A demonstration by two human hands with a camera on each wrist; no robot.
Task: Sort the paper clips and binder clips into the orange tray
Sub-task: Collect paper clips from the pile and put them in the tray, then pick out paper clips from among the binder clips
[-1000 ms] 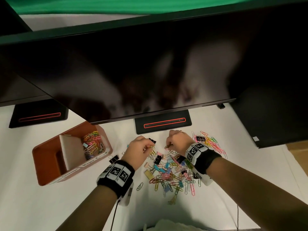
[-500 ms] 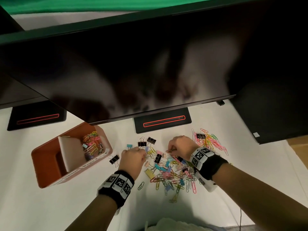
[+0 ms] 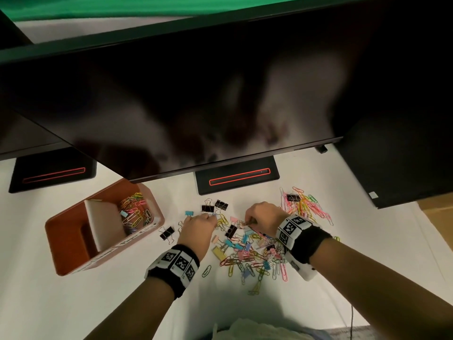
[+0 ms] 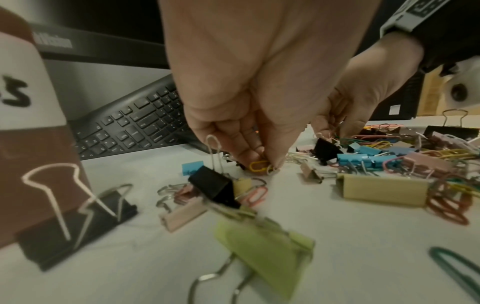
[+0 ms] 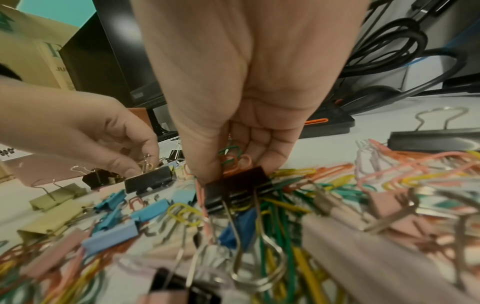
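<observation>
White surface [image 3: 61, 303], one orange tray [image 3: 73, 256] left of both grips.
Left hand [image 3: 197, 229] pinches one yellow paper clip [image 4: 258, 165]; right hand [image 3: 263, 218] holds several paper clips [image 5: 232, 159] above the pile.

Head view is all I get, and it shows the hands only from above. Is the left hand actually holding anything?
Observer: Yes. The left wrist view shows the left hand pinching a yellow paper clip.
Operator: And the right one?
Observer: The right hand holds several green and orange paper clips in its curled fingers.
Operator: Anything below it?
Observer: Its fingertips touch a black binder clip on the pile.
</observation>
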